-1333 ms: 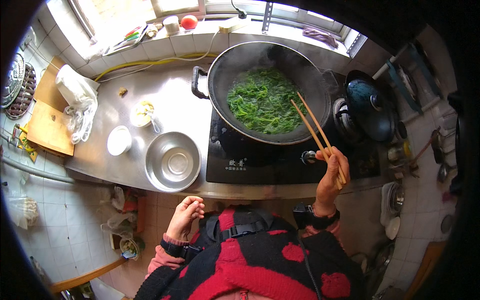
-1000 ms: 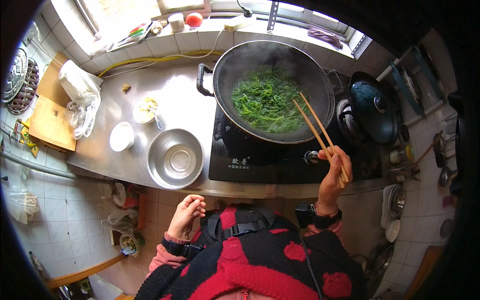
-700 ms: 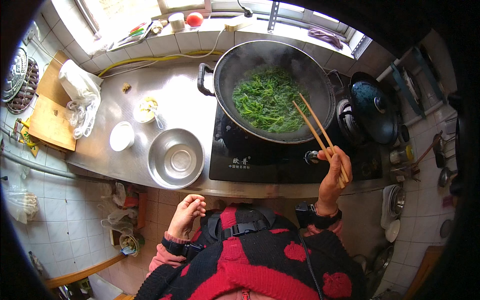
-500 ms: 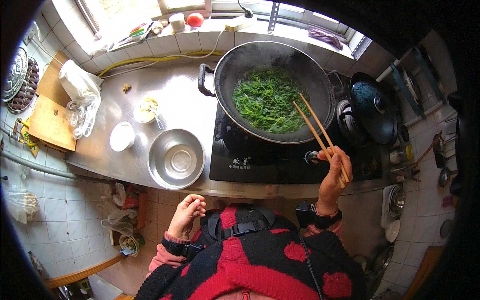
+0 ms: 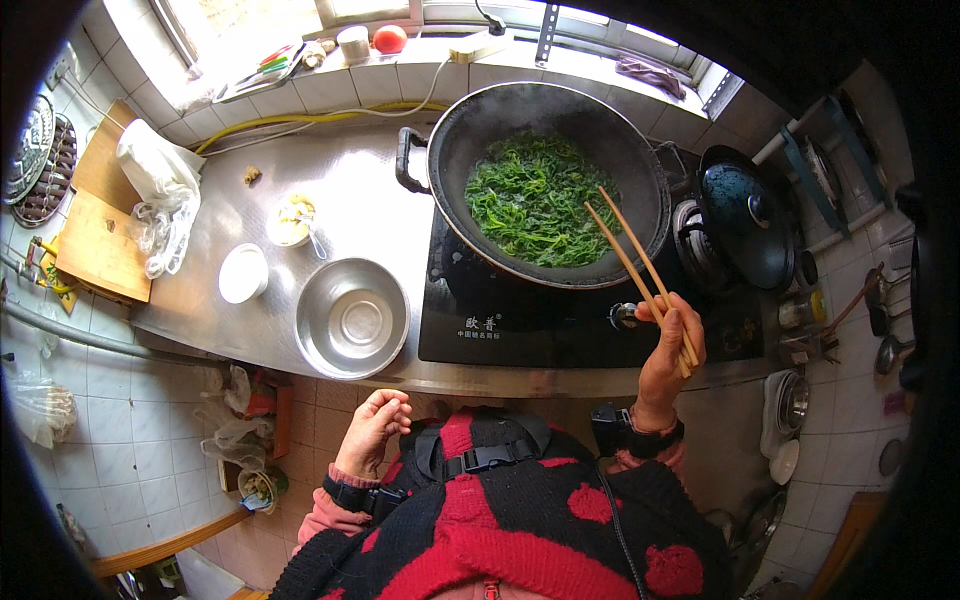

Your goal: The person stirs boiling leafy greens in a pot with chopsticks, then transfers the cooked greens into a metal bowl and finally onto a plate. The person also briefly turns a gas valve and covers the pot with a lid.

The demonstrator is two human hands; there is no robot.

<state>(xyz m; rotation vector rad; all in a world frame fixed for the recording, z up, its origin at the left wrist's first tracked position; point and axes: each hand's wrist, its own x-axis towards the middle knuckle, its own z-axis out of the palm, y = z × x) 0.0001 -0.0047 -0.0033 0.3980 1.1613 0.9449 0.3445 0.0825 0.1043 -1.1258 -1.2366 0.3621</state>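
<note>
My right hand [image 5: 670, 350] is closed around a pair of long wooden chopsticks [image 5: 640, 260], whose tips hang over the near right part of a large dark wok [image 5: 450, 205]. Leafy greens [image 5: 535, 195] lie wet and heaped inside the wok, with steam above them. The wok sits on a black glass-topped stove [image 5: 540, 325]. My left hand [image 5: 378, 425] is held in front of my body, just below the counter's edge, its fingers curled in and nothing showing in them. Nearest to it on the counter is a steel basin [image 5: 318, 330].
A small white bowl [image 5: 243, 274] and a dish of pale pieces with a spoon [image 5: 291, 222] stand left of the basin on the steel counter [image 5: 350, 195]. A dark pot lid [image 5: 735, 215] leans right of the wok. Cutting boards [image 5: 105, 240] and plastic bags [image 5: 165, 200] are far left.
</note>
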